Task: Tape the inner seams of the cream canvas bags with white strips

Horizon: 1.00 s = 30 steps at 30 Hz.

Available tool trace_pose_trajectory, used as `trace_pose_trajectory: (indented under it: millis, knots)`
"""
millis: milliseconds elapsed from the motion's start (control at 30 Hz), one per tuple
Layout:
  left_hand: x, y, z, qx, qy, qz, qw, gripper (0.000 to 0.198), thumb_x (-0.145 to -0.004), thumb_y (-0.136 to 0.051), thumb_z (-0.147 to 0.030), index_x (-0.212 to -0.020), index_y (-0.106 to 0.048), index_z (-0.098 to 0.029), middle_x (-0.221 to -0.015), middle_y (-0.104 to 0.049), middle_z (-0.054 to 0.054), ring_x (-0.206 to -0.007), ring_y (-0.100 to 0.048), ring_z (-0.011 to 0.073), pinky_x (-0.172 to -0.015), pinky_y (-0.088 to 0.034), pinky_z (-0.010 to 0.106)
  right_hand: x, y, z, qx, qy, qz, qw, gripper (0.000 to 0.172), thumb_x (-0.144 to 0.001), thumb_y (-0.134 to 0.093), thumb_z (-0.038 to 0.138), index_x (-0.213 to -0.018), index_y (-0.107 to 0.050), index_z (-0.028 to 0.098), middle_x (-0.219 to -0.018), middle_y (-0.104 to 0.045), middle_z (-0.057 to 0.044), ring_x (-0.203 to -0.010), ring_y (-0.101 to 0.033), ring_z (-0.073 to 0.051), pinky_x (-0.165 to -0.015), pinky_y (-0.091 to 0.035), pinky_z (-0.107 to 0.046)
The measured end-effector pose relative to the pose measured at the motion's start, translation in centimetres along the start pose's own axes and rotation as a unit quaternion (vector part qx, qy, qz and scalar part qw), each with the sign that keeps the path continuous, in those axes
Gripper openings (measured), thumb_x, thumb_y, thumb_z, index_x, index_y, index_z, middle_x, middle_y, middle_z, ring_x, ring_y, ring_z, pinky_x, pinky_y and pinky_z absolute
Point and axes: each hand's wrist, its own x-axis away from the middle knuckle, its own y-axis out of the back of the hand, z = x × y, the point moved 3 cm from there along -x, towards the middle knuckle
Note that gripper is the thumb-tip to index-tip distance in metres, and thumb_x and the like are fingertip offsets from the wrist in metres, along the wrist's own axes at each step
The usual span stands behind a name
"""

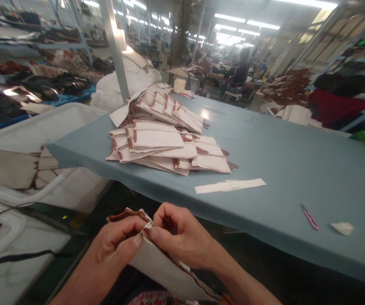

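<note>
A cream fabric piece with brown edging hangs between my hands, close to my lap. My left hand pinches its upper edge between thumb and fingers. Right beside it, my right hand pinches the same edge, the fingertips of both hands almost touching. Part of the brown inner side shows above my left fingers. The piece's lower end runs down to the right beneath my right wrist. What lies exactly between the fingertips is partly hidden.
Stacked cream and brown pieces lie on the blue-green table. A cream strip, a pink-handled tool and a pale scrap lie nearer me. White bins stand left. A person sits in the background.
</note>
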Motion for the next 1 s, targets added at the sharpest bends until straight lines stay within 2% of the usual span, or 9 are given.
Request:
trace_pose_trajectory:
  millis: [133, 233, 333, 533, 633, 700, 767, 900, 1000]
  knots:
    - [-0.9, -0.4, 0.0, 0.018, 0.046, -0.001, 0.999, 0.039, -0.098, -0.078, -0.054, -0.081, -0.080, -0.020, -0.077, -0.076, 0.001, -0.069, -0.066, 0.0174, -0.060, -0.052, 0.020, 0.3, -0.5, -0.9, 0.022, 0.026, -0.050, 0.998, 0.028, -0.102, -0.075, 0.040, -0.086, -0.058, 0.024, -0.071, -0.059, 0.007, -0.063, -0.048, -0.011, -0.057, -0.034, -0.026]
    - [-1.5, -0.3, -0.7, -0.005, 0.018, -0.003, 1.000, 0.043, -0.100, -0.076, -0.051, -0.069, -0.077, -0.021, -0.069, -0.073, 0.000, -0.062, -0.063, 0.0154, -0.056, -0.050, 0.019, 0.5, -0.8, -1.4, 0.044, 0.027, -0.065, 0.997, 0.022, -0.102, -0.074, 0.039, -0.091, -0.062, 0.024, -0.076, -0.063, 0.005, -0.065, -0.053, -0.012, -0.060, -0.037, -0.026]
    - [-1.8, -0.4, -1.6, -0.036, -0.014, -0.015, 0.999, 0.041, -0.104, -0.066, -0.045, -0.072, -0.079, -0.023, -0.070, -0.078, 0.000, -0.063, -0.071, 0.0165, -0.059, -0.055, 0.018, 0.9, -1.0, -1.6, 0.104, 0.026, -0.097, 0.990, 0.021, -0.101, -0.078, 0.042, -0.100, -0.067, 0.024, -0.087, -0.072, 0.002, -0.073, -0.063, -0.015, -0.067, -0.043, -0.027]
    - [-1.6, -1.4, -2.1, -0.132, -0.066, -0.171, 0.974, 0.034, -0.098, -0.064, -0.038, -0.070, -0.079, -0.025, -0.062, -0.075, -0.003, -0.052, -0.068, 0.0140, -0.053, -0.051, 0.019, 1.6, -2.0, -2.7, 0.251, 0.082, -0.159, 0.951, 0.026, -0.116, -0.057, 0.043, -0.104, -0.072, 0.024, -0.095, -0.081, -0.003, -0.082, -0.072, -0.019, -0.074, -0.041, -0.032]
    - [-1.5, -2.1, 0.2, -0.023, 0.033, -0.225, 0.974, 0.033, -0.088, -0.077, -0.050, -0.067, -0.076, -0.024, -0.063, -0.073, -0.002, -0.057, -0.065, 0.0158, -0.056, -0.052, 0.021, 1.4, -2.4, -3.5, 0.289, 0.107, -0.183, 0.934, 0.035, -0.118, -0.048, 0.039, -0.091, -0.065, 0.024, -0.086, -0.076, -0.003, -0.076, -0.068, -0.019, -0.070, -0.034, -0.034]
    - [-1.4, -2.9, 2.1, 0.095, 0.126, -0.249, 0.956, 0.041, -0.076, -0.086, -0.059, -0.064, -0.072, -0.023, -0.062, -0.069, -0.002, -0.059, -0.060, 0.0159, -0.055, -0.050, 0.022, 1.2, -2.5, -4.1, 0.268, 0.092, -0.175, 0.943, 0.034, -0.116, -0.049, 0.038, -0.087, -0.061, 0.024, -0.081, -0.072, -0.001, -0.073, -0.065, -0.018, -0.070, -0.034, -0.033]
    - [-1.2, -3.8, 3.4, 0.172, 0.182, -0.277, 0.928, 0.048, -0.069, -0.088, -0.066, -0.063, -0.067, -0.023, -0.060, -0.064, -0.003, -0.058, -0.054, 0.0150, -0.052, -0.048, 0.023, 1.3, -2.8, -4.5, 0.231, 0.073, -0.149, 0.959, 0.030, -0.113, -0.052, 0.036, -0.086, -0.059, 0.025, -0.079, -0.069, 0.001, -0.071, -0.063, -0.017, -0.070, -0.035, -0.031]
    - [-1.0, -5.2, 3.9, 0.235, 0.242, -0.318, 0.886, 0.052, -0.062, -0.085, -0.070, -0.066, -0.065, -0.023, -0.063, -0.068, 0.000, -0.059, -0.058, 0.0169, -0.053, -0.054, 0.026, 2.5, -3.3, -4.6, 0.153, 0.068, -0.117, 0.979, 0.022, -0.109, -0.053, 0.032, -0.089, -0.060, 0.025, -0.088, -0.072, -0.001, -0.082, -0.068, -0.018, -0.079, -0.045, -0.029]
    - [-0.4, -5.5, 3.6, 0.263, 0.272, -0.310, 0.872, 0.057, -0.054, -0.093, -0.071, -0.066, -0.071, -0.020, -0.065, -0.072, 0.003, -0.060, -0.060, 0.0181, -0.052, -0.056, 0.027, 3.9, -3.6, -5.1, 0.107, 0.059, -0.112, 0.986, 0.019, -0.109, -0.053, 0.031, -0.098, -0.068, 0.025, -0.098, -0.078, -0.002, -0.091, -0.074, -0.019, -0.086, -0.050, -0.028]
